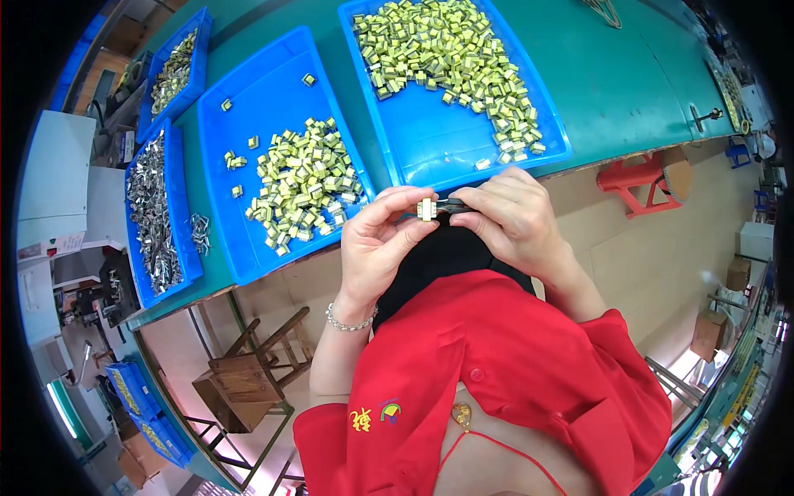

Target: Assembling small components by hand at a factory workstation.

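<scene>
grip of left hand [372,244] pinches blocky yellow component [427,210]; right hand [519,217] pinches dark-handled tool [455,207].

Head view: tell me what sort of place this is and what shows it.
Probably a small-parts assembly workshop: on a long green workbench stand shallow blue plastic trays heaped with small yellow-and-grey block-shaped components, and a narrow blue plastic bin of loose silvery metal pieces.

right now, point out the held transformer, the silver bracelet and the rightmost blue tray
Held transformer [427,210]: head view, middle of its body
Silver bracelet [348,326]: head view, front of band
Rightmost blue tray [423,136]: head view, bare floor
</scene>
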Motion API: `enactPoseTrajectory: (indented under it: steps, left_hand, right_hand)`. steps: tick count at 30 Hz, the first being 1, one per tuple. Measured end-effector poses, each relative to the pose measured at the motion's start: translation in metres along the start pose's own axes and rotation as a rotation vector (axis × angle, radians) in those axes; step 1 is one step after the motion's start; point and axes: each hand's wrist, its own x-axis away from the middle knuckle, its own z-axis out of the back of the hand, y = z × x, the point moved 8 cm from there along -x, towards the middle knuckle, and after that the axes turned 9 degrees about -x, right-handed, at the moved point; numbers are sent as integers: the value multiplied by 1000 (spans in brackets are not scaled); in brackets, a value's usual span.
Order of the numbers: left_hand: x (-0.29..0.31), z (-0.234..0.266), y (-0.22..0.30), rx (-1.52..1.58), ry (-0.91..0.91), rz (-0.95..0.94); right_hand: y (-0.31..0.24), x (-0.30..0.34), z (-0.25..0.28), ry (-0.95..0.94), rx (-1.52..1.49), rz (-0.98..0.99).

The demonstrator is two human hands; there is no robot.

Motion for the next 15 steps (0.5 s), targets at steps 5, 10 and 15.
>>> enactPoseTrajectory:
  steps: [5, 10, 15]
  left_hand:
    - [-2, -3, 1, -24, -9, -19]
    - [-4, -4, 5, -62, -18, -36]
    - [-5, -5, 9, -138, -11, -73]
  right_hand:
    - [0, 1, 3, 25, -21, 13]
    - [2, 2, 3, 12, -7, 4]
    - [4, 4, 1, 11, -22, -8]
